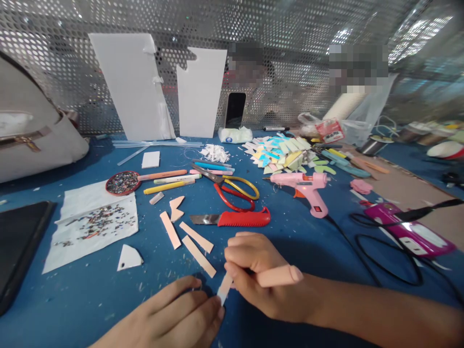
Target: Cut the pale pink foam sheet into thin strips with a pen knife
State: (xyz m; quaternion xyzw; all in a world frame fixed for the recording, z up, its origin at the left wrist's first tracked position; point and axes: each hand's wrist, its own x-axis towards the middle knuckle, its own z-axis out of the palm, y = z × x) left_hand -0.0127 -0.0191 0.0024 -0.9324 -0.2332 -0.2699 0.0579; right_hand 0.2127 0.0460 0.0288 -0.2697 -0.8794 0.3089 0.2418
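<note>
My right hand [259, 270] is closed around a peach-coloured marker [279, 276], its tip pointing left towards a small pale foam strip [224, 287]. My left hand [174, 314] lies beside it at the bottom of the view, fingers curled together and pressing down on the lower end of that strip on the blue tabletop [308, 241]. Just above the hands lie three peach foam strips [192, 244].
A red-handled utility knife [237, 219] and red-and-yellow scissors [232, 189] lie ahead, with a pink glue gun [306, 188], coloured markers [170, 181] and a heap of cut foam pieces [281, 154]. A sheet with glitter [94, 224] lies left. White boards [159, 87] lean on the perforated panel.
</note>
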